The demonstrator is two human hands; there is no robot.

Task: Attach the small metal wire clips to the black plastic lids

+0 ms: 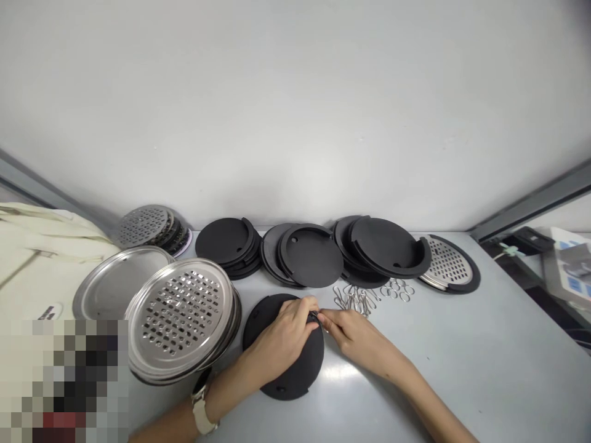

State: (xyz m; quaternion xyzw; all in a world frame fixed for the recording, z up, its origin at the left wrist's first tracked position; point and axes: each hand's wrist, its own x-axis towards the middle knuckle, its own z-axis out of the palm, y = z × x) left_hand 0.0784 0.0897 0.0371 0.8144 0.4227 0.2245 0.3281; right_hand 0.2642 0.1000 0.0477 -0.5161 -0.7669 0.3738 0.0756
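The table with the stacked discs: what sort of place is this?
Probably an assembly bench in a workshop: a black disc being worked on, stacked perforated metal discs, and loose metal clips lying beside metal rings.

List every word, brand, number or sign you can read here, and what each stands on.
No text is readable.
Small label on the cream fabric, left: dark marks, too blurred to read.
White box, far right: blue print, too blurred to read.

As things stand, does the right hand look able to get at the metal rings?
Likely yes: the metal rings lie beyond the right hand with nothing seen over them, though it is busy at the nearest black disc's edge.
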